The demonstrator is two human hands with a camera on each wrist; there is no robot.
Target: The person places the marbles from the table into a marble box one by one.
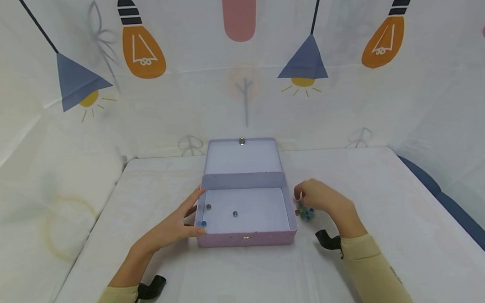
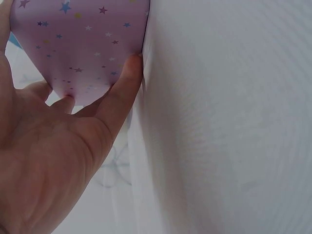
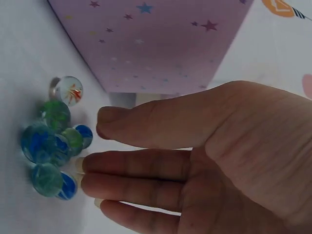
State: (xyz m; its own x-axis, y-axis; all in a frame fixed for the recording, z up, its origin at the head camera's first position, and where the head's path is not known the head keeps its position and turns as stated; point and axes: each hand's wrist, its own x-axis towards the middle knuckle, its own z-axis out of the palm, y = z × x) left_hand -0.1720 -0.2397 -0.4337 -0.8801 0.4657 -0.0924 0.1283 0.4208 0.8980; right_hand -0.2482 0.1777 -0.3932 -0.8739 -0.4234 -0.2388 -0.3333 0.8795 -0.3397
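A lilac, star-patterned tin box stands with its hinged lid raised at the back. Several glass marbles lie inside it, scattered toward the left. My left hand rests against the box's left end, fingers spread, with thumb near the front corner and a fingertip at the rim. Lower fingers touch the starred side in the left wrist view. To the right of the box, my right hand hovers over a cluster of blue and green marbles, thumb and fingers apart with nothing between them.
A clear marble with an orange swirl lies between the cluster and the box. White cloth covers the table. Behind it hangs a printed curtain. Black wrist mounts stick out under both forearms.
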